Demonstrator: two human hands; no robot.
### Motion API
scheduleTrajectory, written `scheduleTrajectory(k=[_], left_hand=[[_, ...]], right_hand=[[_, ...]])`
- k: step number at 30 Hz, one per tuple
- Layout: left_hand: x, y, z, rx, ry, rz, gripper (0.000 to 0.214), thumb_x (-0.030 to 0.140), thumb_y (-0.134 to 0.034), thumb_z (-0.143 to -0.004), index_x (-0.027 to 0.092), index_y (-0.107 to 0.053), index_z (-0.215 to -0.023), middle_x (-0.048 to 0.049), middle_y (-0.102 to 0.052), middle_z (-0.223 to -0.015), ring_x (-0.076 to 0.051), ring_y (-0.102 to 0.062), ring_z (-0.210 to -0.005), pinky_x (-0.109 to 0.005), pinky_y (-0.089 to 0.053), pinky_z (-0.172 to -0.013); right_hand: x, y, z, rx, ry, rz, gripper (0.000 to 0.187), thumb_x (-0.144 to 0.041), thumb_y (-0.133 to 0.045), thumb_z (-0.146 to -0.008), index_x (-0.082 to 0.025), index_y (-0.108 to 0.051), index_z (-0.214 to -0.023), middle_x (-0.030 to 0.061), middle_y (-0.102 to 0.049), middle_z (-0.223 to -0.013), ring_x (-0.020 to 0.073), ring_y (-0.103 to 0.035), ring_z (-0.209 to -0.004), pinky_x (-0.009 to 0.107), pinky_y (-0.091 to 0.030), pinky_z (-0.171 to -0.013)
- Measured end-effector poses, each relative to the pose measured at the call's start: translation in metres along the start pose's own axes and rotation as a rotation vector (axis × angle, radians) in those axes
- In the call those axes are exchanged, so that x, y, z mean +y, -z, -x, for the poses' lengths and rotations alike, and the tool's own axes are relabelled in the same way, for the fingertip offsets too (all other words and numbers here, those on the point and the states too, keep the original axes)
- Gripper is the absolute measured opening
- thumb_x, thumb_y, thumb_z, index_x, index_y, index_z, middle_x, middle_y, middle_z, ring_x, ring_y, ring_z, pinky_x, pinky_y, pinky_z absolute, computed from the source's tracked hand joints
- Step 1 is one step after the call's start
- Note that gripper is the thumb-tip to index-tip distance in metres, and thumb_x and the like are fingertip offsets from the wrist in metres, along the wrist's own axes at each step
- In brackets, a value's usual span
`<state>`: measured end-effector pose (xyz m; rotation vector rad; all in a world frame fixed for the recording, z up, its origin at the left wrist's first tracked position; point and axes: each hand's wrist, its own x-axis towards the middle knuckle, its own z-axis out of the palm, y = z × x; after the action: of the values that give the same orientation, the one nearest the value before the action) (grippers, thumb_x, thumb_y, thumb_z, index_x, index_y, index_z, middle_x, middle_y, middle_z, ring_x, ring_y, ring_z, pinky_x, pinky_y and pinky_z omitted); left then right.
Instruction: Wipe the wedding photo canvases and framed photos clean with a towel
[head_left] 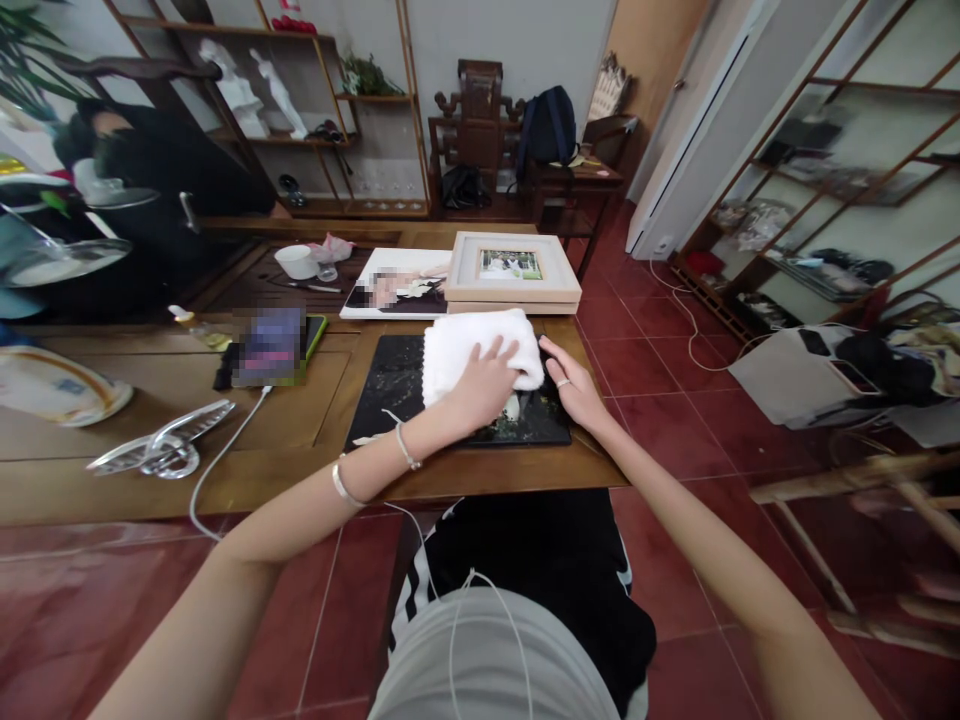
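My left hand lies on a folded white towel with its fingers spread across the top. Its thumb is partly lost in a fold. Under the towel is a flat black board, with pale and greenish specks on its surface. A small whitish blob shows beside the towel's lower edge. At the board's right edge rests my right hand, fingers stretched out and a ring on one; whether it presses on the board I cannot tell. Thin white strips lie near the board's left front corner.
A wooden picture frame and a photo panel lie behind the board. To the left are a phone, a white cable, a silver winged ornament and a white cup. A person in black sits at far left.
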<state>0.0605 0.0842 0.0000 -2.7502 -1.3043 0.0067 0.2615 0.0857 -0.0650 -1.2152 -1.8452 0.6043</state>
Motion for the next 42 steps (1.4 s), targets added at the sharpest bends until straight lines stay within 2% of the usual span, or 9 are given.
scheduleTrajectory(k=[8,11,15,19,23,28,32,36,42], left_hand=[[0.069,0.01,0.054,0.019,-0.194,-0.027,0.032,0.012,-0.047,-0.094,0.019,-0.074,-0.11,-0.0132,-0.041,-0.154,-0.039,-0.035,-0.143,-0.057,-0.04,-0.11],[0.076,0.009,0.088,0.014,-0.233,-0.046,0.027,0.015,-0.053,-0.092,0.022,-0.077,-0.103,-0.012,-0.042,-0.153,-0.039,-0.038,-0.141,-0.056,-0.044,-0.107],[0.063,0.011,0.118,-0.048,-0.233,-0.014,0.024,0.015,-0.059,-0.088,0.026,-0.077,-0.099,-0.0088,-0.043,-0.153,-0.037,-0.042,-0.139,-0.053,-0.047,-0.104],[0.033,0.018,0.108,-0.09,-0.19,-0.005,0.031,0.009,-0.058,-0.085,0.021,-0.073,-0.109,-0.0109,-0.042,-0.154,-0.034,-0.041,-0.141,-0.048,-0.047,-0.104],[-0.002,0.019,0.06,-0.086,-0.096,-0.039,0.03,0.009,-0.047,-0.092,0.014,-0.067,-0.114,-0.0157,-0.045,-0.151,-0.033,-0.044,-0.138,-0.046,-0.048,-0.102],[-0.041,0.001,-0.008,-0.001,-0.083,0.022,0.03,0.019,-0.04,-0.098,0.013,-0.064,-0.115,-0.0181,-0.053,-0.142,-0.03,-0.042,-0.139,-0.046,-0.043,-0.106],[-0.054,-0.01,-0.032,0.016,-0.109,0.075,0.031,0.018,-0.038,-0.099,0.015,-0.064,-0.115,-0.0131,-0.058,-0.138,-0.03,-0.039,-0.14,-0.05,-0.037,-0.111],[-0.038,-0.007,-0.014,0.01,-0.081,0.021,0.03,0.012,-0.042,-0.095,0.013,-0.066,-0.113,-0.0169,-0.049,-0.147,-0.034,-0.039,-0.14,-0.055,-0.04,-0.108],[0.02,0.01,0.067,-0.095,-0.093,-0.058,0.033,0.005,-0.049,-0.089,0.016,-0.07,-0.112,-0.0147,-0.042,-0.154,-0.039,-0.036,-0.142,-0.057,-0.041,-0.108]], right_hand=[[-0.009,0.002,0.0,0.108,-0.047,-0.146,0.057,-0.061,-0.039,-0.096,-0.025,-0.058,-0.135,0.0073,-0.049,-0.15,0.0224,-0.043,-0.141,0.043,-0.028,-0.121],[-0.012,0.003,0.001,0.063,-0.039,-0.105,0.052,-0.055,-0.04,-0.097,-0.024,-0.059,-0.134,0.0086,-0.055,-0.146,0.0227,-0.049,-0.137,0.045,-0.032,-0.119],[-0.012,0.001,0.002,-0.043,0.057,0.022,0.041,-0.046,-0.053,-0.093,-0.026,-0.065,-0.127,0.0077,-0.06,-0.14,0.0254,-0.052,-0.134,0.05,-0.038,-0.116],[-0.009,-0.001,0.001,-0.083,0.13,0.112,0.034,-0.038,-0.058,-0.091,-0.026,-0.069,-0.121,0.0081,-0.062,-0.138,0.0269,-0.049,-0.137,0.053,-0.036,-0.117],[-0.009,-0.002,0.002,-0.094,0.123,0.133,0.035,-0.034,-0.058,-0.091,-0.022,-0.068,-0.123,0.0115,-0.061,-0.138,0.0278,-0.048,-0.138,0.054,-0.036,-0.116],[-0.011,0.0,0.003,-0.097,0.126,0.12,0.035,-0.036,-0.058,-0.092,-0.024,-0.068,-0.123,0.0095,-0.061,-0.139,0.0273,-0.048,-0.138,0.054,-0.036,-0.116],[-0.011,0.0,0.003,-0.095,0.124,0.115,0.035,-0.036,-0.058,-0.092,-0.024,-0.068,-0.123,0.0101,-0.061,-0.138,0.0274,-0.047,-0.138,0.053,-0.036,-0.116],[-0.009,-0.001,0.003,-0.096,0.13,0.123,0.035,-0.035,-0.058,-0.092,-0.024,-0.068,-0.123,0.0102,-0.061,-0.139,0.0273,-0.048,-0.138,0.053,-0.036,-0.117],[-0.008,-0.001,0.003,-0.099,0.134,0.145,0.035,-0.034,-0.057,-0.093,-0.023,-0.068,-0.124,0.011,-0.06,-0.139,0.0269,-0.048,-0.138,0.053,-0.036,-0.117]])
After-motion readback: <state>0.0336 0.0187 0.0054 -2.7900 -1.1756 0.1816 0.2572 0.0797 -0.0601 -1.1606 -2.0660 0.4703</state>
